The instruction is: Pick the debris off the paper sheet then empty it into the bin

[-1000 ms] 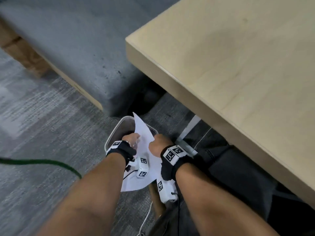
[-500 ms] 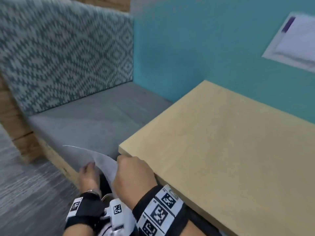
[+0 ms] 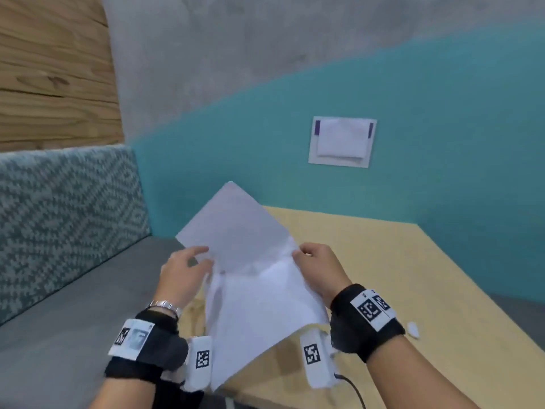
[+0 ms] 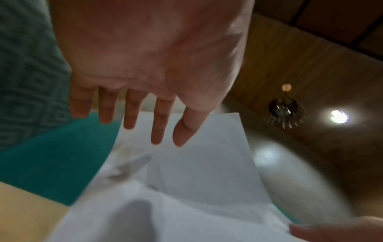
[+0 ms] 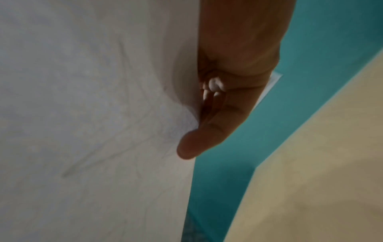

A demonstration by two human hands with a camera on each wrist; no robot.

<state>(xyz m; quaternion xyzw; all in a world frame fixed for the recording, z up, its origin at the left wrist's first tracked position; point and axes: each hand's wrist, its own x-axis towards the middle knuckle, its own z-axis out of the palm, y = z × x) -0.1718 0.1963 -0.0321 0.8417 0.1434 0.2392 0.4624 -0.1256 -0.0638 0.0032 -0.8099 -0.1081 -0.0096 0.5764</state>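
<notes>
Head view, 1 paper sheet (image 3: 259, 293), 2 hands.

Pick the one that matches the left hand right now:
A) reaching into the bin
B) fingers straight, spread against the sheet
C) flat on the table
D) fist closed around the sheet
B: the left wrist view shows the left hand with fingers extended, not curled, at the paper sheet, while the right hand pinches its other edge.
</notes>
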